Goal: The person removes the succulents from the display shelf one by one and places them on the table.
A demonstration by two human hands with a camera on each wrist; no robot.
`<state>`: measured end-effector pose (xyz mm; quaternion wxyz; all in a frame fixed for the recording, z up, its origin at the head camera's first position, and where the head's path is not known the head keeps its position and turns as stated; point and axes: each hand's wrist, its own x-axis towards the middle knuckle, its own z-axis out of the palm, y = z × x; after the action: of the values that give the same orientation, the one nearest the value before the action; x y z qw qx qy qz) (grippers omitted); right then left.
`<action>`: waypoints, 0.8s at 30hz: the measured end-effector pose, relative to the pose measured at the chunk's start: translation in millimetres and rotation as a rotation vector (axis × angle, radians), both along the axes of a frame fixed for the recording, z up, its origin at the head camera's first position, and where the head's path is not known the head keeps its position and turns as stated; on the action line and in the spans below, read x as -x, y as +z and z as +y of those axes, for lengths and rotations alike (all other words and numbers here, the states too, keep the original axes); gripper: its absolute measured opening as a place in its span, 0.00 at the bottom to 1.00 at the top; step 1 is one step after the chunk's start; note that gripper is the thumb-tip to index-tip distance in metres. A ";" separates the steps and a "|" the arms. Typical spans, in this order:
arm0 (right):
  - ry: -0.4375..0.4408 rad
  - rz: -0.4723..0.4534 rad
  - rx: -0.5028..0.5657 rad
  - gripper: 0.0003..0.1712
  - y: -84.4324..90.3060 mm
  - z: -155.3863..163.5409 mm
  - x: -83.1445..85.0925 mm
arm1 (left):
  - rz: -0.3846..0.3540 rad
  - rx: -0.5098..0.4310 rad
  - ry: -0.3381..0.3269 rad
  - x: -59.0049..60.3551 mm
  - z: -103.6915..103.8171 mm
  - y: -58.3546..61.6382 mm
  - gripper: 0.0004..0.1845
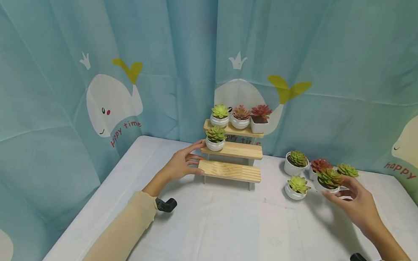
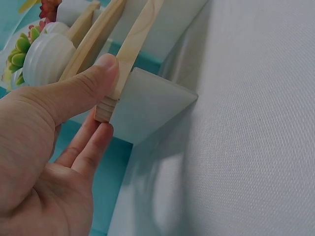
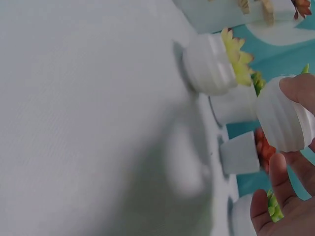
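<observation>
A three-step wooden shelf [image 1: 230,171] stands at the back of the white table. Three small potted succulents sit on its top step and a green one [image 1: 215,138] on the middle step's left end. My left hand [image 1: 193,159] holds the shelf's left end; in the left wrist view the thumb [image 2: 93,73] presses on a plank's end [image 2: 106,110] with the fingers beneath. My right hand [image 1: 340,191] grips a ribbed white pot [image 3: 283,120] with a green-red succulent [image 1: 329,177], thumb on one side and fingers on the other, low over the table at right.
Several more potted succulents stand by the right hand: a dark green one [image 1: 296,162], a red one [image 1: 320,164], a green one [image 1: 348,170] and a yellow-green one [image 1: 297,187]. A blue whale-print curtain [image 1: 125,53] closes off the back and sides. White table cloth [image 1: 228,234] lies in front.
</observation>
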<state>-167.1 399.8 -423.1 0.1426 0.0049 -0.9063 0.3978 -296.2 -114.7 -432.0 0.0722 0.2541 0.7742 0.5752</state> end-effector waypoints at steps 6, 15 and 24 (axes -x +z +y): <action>0.001 -0.016 0.008 0.40 -10.8 5.1 2.4 | 0.000 -0.002 0.002 1.9 -0.5 -1.1 0.48; -0.022 -0.099 -0.036 0.44 -23.6 8.8 4.9 | 0.001 0.004 -0.003 2.8 -1.0 -2.1 0.48; -0.028 -0.133 -0.055 0.45 -30.4 12.2 5.7 | 0.004 -0.013 -0.013 1.8 -0.3 -1.0 0.49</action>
<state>-172.8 412.1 -453.5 0.0876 -0.0300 -0.9244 0.3701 -298.0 -115.0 -433.0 0.0726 0.2606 0.7690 0.5791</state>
